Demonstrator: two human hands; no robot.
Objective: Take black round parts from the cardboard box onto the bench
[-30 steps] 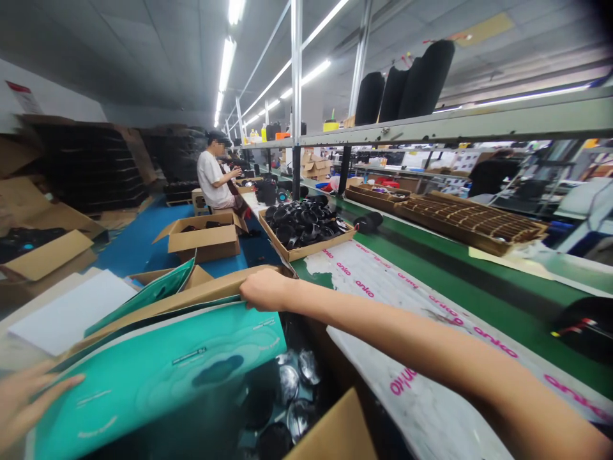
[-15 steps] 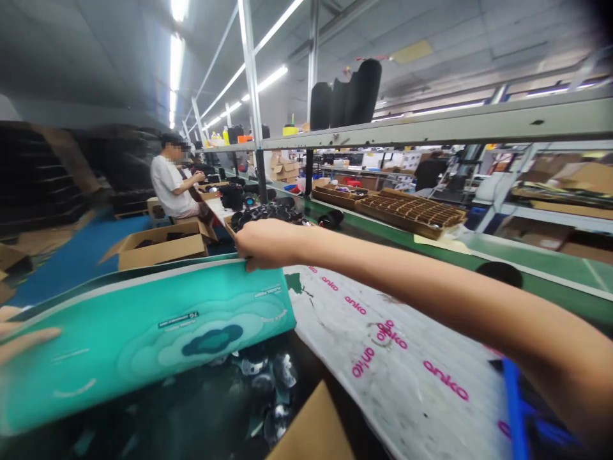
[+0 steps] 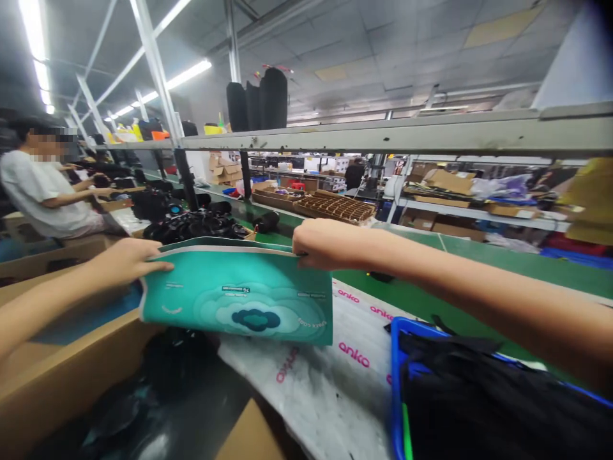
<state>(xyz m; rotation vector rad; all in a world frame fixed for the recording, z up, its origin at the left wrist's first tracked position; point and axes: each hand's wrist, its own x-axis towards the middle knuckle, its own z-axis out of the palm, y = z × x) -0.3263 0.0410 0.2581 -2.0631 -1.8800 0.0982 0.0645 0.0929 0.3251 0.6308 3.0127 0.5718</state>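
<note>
left hand (image 3: pixel 127 260), right hand (image 3: pixel 325 246): both pinching top edge | teal printed card (image 3: pixel 239 300): held level, spread flat | cardboard box (image 3: pixel 57 390): below, near left

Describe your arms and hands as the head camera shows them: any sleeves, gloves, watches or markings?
Your left hand and right hand are gloveless, and your left forearm and right forearm are bare, with no sleeves. No watch, band or marking shows on either.
</note>
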